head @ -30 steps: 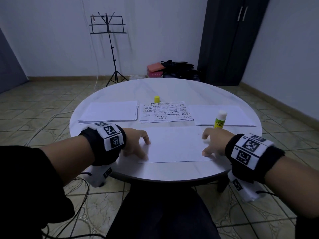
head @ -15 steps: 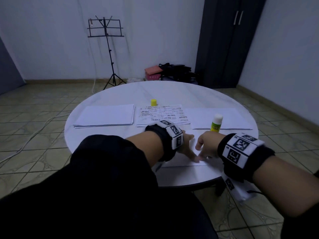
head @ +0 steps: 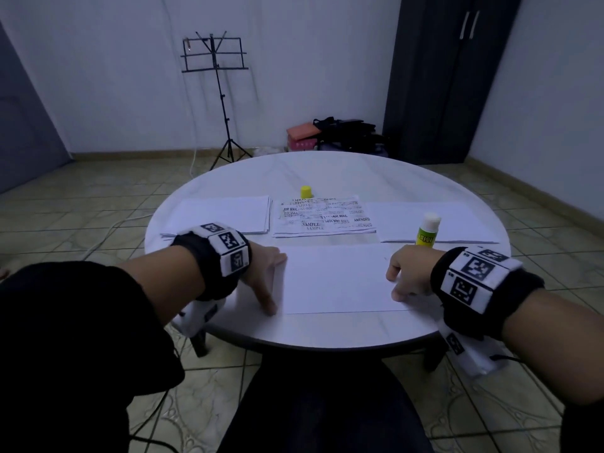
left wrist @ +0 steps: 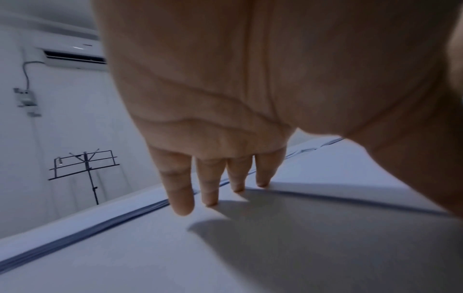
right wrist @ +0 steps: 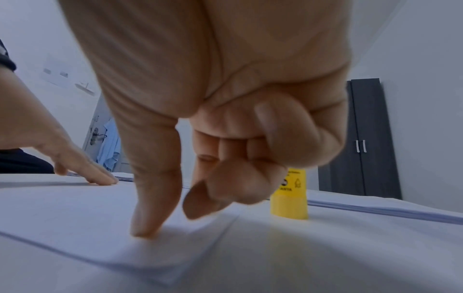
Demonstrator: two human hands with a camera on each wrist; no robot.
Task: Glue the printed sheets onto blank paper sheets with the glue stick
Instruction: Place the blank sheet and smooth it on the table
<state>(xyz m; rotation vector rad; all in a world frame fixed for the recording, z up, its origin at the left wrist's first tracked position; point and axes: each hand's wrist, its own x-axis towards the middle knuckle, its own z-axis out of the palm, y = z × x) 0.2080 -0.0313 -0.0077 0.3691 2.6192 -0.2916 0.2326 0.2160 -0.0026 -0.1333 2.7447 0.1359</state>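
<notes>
A white sheet [head: 336, 279] lies flat on the round table [head: 327, 171] in front of me. My left hand [head: 271, 282] rests on its left edge with straight fingers [left wrist: 180, 200] flat on the paper. At the sheet's right edge my right hand [head: 397, 282] has its fingers curled and holds nothing; its thumb [right wrist: 150, 208] presses the paper near the corner. The uncapped glue stick [head: 426, 232] stands upright just behind the right hand. Its yellow cap [head: 306, 192] sits behind the printed stack [head: 323, 217] at the table's middle.
A stack of blank paper [head: 225, 214] lies at the left and more white sheets [head: 457, 220] at the right. Beyond the table stand a music stand [head: 219, 93], bags on the floor [head: 343, 132] and a dark wardrobe [head: 441, 76].
My left hand swept right across the sheet up to the right hand, then came back to the left edge. The right hand stayed at the right edge.
</notes>
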